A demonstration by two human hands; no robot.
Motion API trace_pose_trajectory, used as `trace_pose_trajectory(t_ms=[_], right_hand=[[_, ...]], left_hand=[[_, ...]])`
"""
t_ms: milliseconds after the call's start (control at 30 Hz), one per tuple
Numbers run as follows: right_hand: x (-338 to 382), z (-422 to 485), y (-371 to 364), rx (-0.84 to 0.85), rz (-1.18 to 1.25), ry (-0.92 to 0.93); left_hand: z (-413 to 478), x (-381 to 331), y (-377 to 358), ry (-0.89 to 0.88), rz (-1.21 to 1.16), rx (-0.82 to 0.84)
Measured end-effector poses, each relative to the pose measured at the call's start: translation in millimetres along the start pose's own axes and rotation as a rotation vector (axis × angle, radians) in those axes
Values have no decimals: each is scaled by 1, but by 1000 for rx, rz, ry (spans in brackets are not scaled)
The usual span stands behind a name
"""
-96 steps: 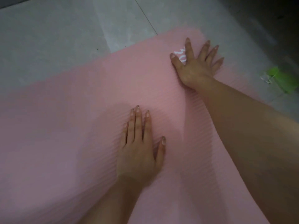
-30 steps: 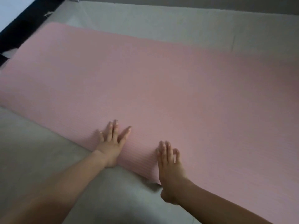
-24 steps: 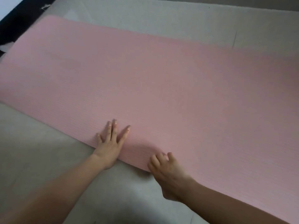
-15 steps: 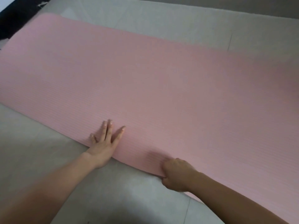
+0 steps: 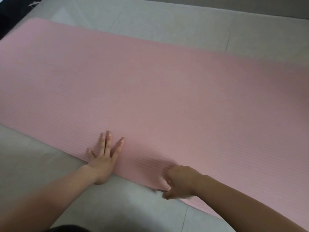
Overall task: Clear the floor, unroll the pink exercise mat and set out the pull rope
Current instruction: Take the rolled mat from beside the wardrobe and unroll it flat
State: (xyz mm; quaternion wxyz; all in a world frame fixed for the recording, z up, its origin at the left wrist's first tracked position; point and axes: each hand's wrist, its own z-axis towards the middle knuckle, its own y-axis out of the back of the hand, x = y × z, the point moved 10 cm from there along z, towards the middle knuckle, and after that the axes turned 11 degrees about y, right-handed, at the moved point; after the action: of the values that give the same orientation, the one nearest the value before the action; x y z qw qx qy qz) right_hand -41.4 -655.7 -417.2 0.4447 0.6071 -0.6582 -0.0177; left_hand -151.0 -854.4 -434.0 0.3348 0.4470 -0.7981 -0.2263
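Observation:
The pink exercise mat (image 5: pixel 150 84) lies unrolled and flat across the grey tiled floor, running from the left edge of the view to the right. My left hand (image 5: pixel 103 159) rests palm down on the mat's near edge with its fingers spread. My right hand (image 5: pixel 179 181) is curled at the same near edge, a little to the right, its fingers pinching the mat's border. No pull rope is in view.
Grey floor tiles (image 5: pixel 167 19) show beyond the mat's far edge and in front of its near edge. A dark strip (image 5: pixel 10 15) runs along the top left corner. Something dark (image 5: pixel 66 228) sits at the bottom edge.
My right hand went from lying flat on the mat to curling shut on the near edge. My left hand stayed flat in place. The view shifted slightly.

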Motion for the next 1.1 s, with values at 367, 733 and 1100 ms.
trace_pose_trajectory(t_ms=[367, 733, 1100], right_hand=[[-28, -52, 154, -171, 21, -277], [185, -163, 337, -295, -170, -200], [444, -324, 370, -104, -331, 145]], left_hand=[[-20, -11, 65, -31, -235, 262], [-228, 99, 318, 81, -978, -147], [-574, 209, 319, 760, -1436, -185]])
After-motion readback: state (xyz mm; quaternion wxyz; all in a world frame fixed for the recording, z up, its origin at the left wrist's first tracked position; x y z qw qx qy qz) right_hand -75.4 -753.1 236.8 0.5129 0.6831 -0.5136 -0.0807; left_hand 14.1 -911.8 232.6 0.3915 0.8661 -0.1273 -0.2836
